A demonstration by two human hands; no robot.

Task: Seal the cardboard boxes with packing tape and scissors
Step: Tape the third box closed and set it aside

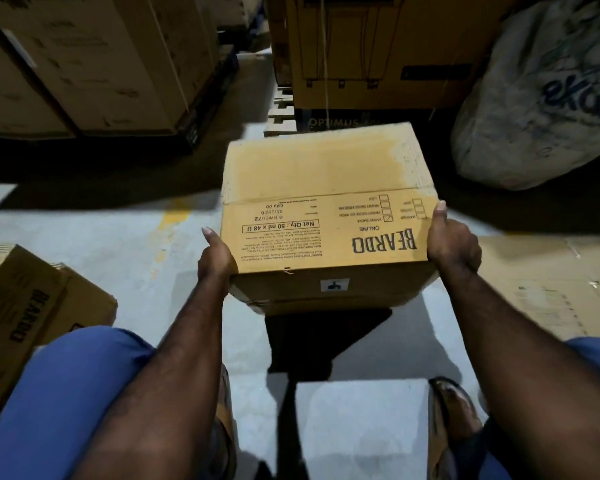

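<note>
Centre frame, a cardboard box (pixel 326 202) of matt brown corrugated board, scuffed and paler toward 1 o'clock, with black ink print and a small white paper label (pixel 334 285) on its near side. At 8 o'clock, a second box (pixel 32 306) of the same dull board. At 3 o'clock, a flattened cardboard sheet (pixel 551 282), creased and rough. The pale grey floor (pixel 118 230) looks smooth with a faint sheen, its yellow painted line (pixel 168 216) worn at 9 o'clock. At 2 o'clock, a crinkled whitish sack (pixel 541 98), woven-looking. At 7 o'clock, matt blue cloth trousers (pixel 66 393).
</note>
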